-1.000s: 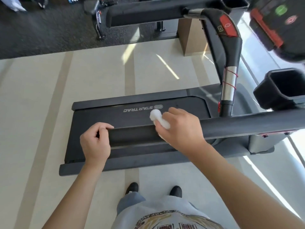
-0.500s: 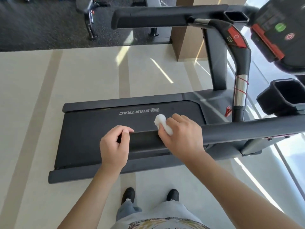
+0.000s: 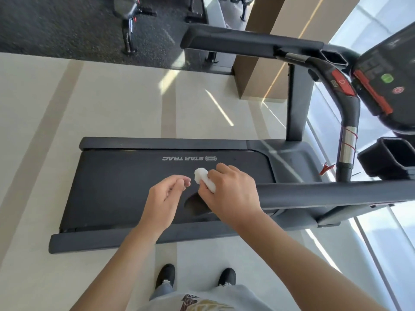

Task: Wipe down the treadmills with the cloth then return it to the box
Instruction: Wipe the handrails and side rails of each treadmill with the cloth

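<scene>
Cloth (image 3: pixel 204 178): white, bunched into a small wad at the middle of the frame; we see it gripped in the right hand, one end poking out past the knuckles toward the left.
Right hand (image 3: pixel 232 191): we find it clenched around the cloth, sitting at the free left end of the near handrail (image 3: pixel 325 194); whether the cloth touches the rail we cannot tell.
Left hand (image 3: pixel 165 198): just left of the cloth, apart from it, fingers loosely curled and grasping nothing; it hangs over the belt.
Treadmill (image 3: pixel 116 176): dark deck lying across the centre of the frame, "STAR TRAC" printed on the belt; side rails run along its upper and lower edges.
Far handrail (image 3: pixel 247 44): we see it across the upper middle, joining a curved post with a red panel at upper right.
Console (image 3: pixel 388 86): right edge, with a green button and a red strip.
Shoes (image 3: pixel 166 274): dark pair at bottom centre on pale striped floor.
</scene>
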